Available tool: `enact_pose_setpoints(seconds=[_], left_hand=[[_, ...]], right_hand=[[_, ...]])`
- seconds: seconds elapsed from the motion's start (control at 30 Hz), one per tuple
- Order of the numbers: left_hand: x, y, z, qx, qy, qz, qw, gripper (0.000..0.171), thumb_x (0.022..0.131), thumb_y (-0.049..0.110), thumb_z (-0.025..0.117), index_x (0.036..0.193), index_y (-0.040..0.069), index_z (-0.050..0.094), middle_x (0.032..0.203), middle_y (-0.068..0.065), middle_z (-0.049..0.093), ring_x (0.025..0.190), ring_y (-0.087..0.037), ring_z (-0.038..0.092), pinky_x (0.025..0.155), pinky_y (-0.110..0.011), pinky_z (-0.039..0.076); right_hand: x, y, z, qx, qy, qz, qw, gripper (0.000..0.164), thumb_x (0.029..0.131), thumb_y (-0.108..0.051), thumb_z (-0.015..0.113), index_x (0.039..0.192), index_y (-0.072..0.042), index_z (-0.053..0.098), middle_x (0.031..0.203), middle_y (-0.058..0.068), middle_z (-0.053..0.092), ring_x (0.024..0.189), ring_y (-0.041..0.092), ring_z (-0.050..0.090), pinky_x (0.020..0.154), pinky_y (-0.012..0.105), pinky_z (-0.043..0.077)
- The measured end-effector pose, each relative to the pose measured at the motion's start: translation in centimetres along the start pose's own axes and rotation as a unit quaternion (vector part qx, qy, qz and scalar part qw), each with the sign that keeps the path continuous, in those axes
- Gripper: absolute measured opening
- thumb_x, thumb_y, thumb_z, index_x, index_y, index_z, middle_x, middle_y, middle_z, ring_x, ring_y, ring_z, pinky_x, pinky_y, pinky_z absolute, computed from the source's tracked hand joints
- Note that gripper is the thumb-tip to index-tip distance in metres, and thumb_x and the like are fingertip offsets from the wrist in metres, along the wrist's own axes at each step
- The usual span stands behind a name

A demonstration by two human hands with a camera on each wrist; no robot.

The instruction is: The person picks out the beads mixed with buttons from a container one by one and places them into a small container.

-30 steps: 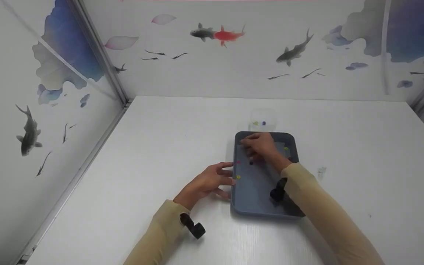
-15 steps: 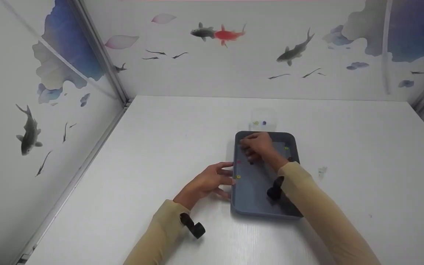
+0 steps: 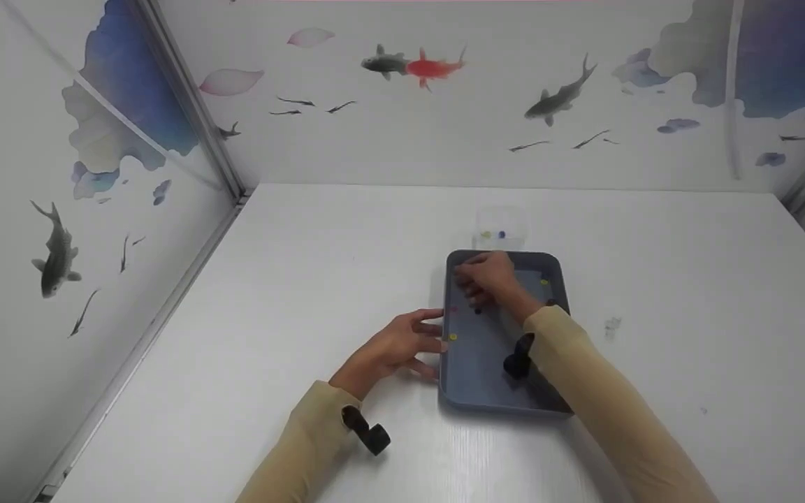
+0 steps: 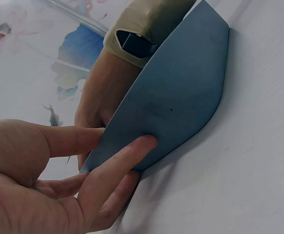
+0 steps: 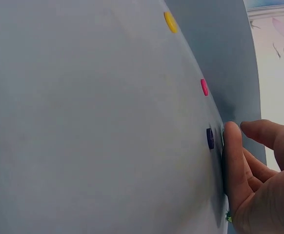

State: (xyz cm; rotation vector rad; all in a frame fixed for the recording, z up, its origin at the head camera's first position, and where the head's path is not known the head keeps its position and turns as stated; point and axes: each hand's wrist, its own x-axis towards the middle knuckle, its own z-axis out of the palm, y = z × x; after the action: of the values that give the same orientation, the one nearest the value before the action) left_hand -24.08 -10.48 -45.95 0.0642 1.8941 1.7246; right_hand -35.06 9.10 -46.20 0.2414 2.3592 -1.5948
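A blue-grey tray (image 3: 486, 377) lies on the white table. My left hand (image 3: 397, 342) rests spread against its left outer wall, fingers mostly straight, as the left wrist view also shows. Inside the tray's far left part is my right hand (image 3: 492, 276). In the right wrist view, one straight finger of that hand (image 5: 259, 180) reaches the tray floor by a greenish bit, largely hidden; a small gap separates it from the neighbouring fingertip. Close by are small button-like discs: dark blue (image 5: 210, 138), pink (image 5: 204, 87) and yellow (image 5: 170, 22).
A clear box (image 3: 501, 227) with yellow and blue pieces stands behind the tray. Another yellow disc (image 3: 544, 282) lies at the tray's far right. Some small transparent bits (image 3: 612, 325) sit on the table (image 3: 305, 279) to the right. Printed walls (image 3: 472, 140) stand behind and left.
My right forearm has shifted slightly left and the right hand dipped a little toward the tray's far left corner. The left hand has stayed in place.
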Motion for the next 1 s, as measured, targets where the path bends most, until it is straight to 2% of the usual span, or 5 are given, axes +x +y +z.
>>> enact_pose_setpoints(seconds=[0.5,0.83,1.0], left_hand=[[0.10,-0.01,-0.05,-0.008,0.001,0.000,1.0000,0.070,0.087,0.000,0.070,0.151,0.013,0.044,0.145,-0.019,0.054,0.118,-0.027,0.063,0.070,-0.040,0.065],[0.06,-0.04,0.00,-0.009,0.000,-0.001,1.0000,0.071,0.088,0.000,0.070,0.152,0.013,0.043,0.146,-0.020,0.053,0.120,-0.027,0.063,0.070,-0.039,0.065],[0.14,-0.05,-0.03,0.002,0.000,-0.003,1.0000,0.071,0.089,0.001,0.070,0.153,0.011,0.041,0.146,-0.021,0.052,0.121,-0.029,0.063,0.070,-0.039,0.065]], right_hand=[[0.26,-0.20,0.22,-0.032,0.017,-0.013,0.999,0.029,0.089,-0.014,0.068,0.111,0.004,0.073,0.067,0.003,0.066,0.052,0.012,0.063,0.049,0.026,0.059],[0.37,0.04,0.48,-0.036,0.034,-0.023,0.999,0.026,0.089,-0.014,0.069,0.108,0.003,0.074,0.074,0.006,0.069,0.054,0.013,0.064,0.049,0.026,0.058],[0.39,0.27,0.64,-0.039,0.044,-0.032,0.998,0.022,0.089,-0.014,0.069,0.102,0.002,0.076,0.074,0.006,0.071,0.056,0.014,0.066,0.050,0.026,0.057]])
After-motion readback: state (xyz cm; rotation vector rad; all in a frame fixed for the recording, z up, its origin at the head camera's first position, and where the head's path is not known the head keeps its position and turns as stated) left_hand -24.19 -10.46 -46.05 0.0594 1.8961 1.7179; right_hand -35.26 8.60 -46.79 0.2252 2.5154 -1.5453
